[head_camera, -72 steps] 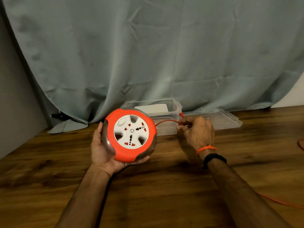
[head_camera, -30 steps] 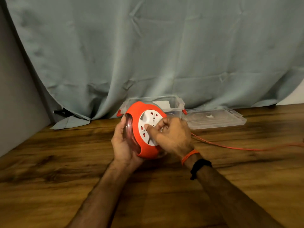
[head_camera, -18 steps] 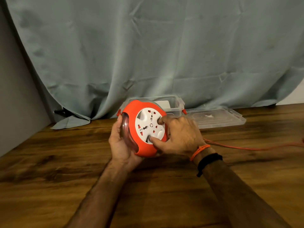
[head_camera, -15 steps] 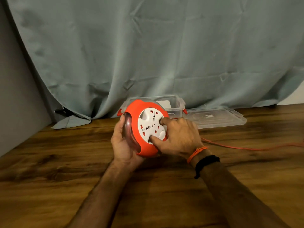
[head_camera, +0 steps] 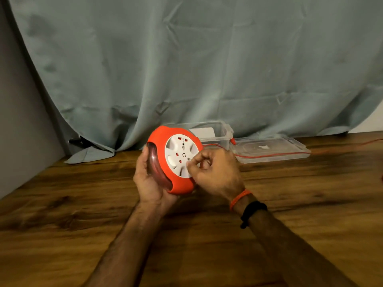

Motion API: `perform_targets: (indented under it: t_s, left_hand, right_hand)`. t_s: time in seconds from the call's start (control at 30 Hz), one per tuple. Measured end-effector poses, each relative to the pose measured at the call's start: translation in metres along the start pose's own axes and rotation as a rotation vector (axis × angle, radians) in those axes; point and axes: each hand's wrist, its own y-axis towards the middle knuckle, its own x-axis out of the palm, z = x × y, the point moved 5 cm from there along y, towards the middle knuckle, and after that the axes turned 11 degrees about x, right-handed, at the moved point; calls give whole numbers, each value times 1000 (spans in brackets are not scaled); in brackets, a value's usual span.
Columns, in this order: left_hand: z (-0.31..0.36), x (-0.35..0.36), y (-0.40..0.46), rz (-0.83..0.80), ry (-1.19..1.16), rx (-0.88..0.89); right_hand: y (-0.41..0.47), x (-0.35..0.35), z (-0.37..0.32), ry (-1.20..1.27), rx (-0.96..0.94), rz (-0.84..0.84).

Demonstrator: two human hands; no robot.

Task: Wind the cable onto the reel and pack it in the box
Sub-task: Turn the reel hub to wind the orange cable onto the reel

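An orange cable reel (head_camera: 163, 139) with a white socket face (head_camera: 176, 150) is held upright above the table. My left hand (head_camera: 149, 179) cups its back and underside. My right hand (head_camera: 215, 172) has its fingers curled onto the right part of the white face. The thin orange cable (head_camera: 273, 155) runs from the reel's right side across the table to the right edge of the view. A clear plastic box (head_camera: 215, 133) stands open just behind the reel.
The box's clear lid (head_camera: 269, 149) lies flat to the right of the box, with the cable crossing its front edge. A grey-green curtain (head_camera: 186, 69) hangs behind. The wooden table (head_camera: 83, 224) stretches to the front and both sides.
The white face has turned under my right fingers. The cable has pulled tighter and now lies across the lid's front edge. The reel stays in my left hand.
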Motion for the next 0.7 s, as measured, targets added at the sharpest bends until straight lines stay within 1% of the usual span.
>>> perform_targets:
  t_s: [0.03, 0.07, 0.1, 0.17, 0.27, 0.4, 0.5, 0.63, 0.7]
  left_hand:
    - [0, 0, 0, -15, 13, -10]
    - [0, 2, -1, -30, 16, -28]
    - [0, 3, -2, -45, 12, -45]
    - [1, 6, -4, -70, 4, -70]
    - [2, 5, -4, -91, 10, -84]
    - [1, 4, -4, -109, 17, -111]
    - [-2, 6, -5, -131, 20, -131]
    - [-5, 4, -5, -114, 52, -149]
    - [-4, 3, -3, -84, 62, -104]
  right_hand:
    - [-1, -9, -5, -119, -98, 55]
    - [-2, -14, -7, -214, -170, 72]
    - [-2, -16, -7, -294, -209, 58]
    - [0, -16, -2, -384, -225, 21]
    - [2, -11, 5, -382, -214, -19]
    - [1, -8, 8, -441, -269, 2]
    - [-3, -2, 7, -453, -275, 14]
    - [0, -2, 9, -458, -212, 7]
    - [-1, 0, 11, -462, -123, 52]
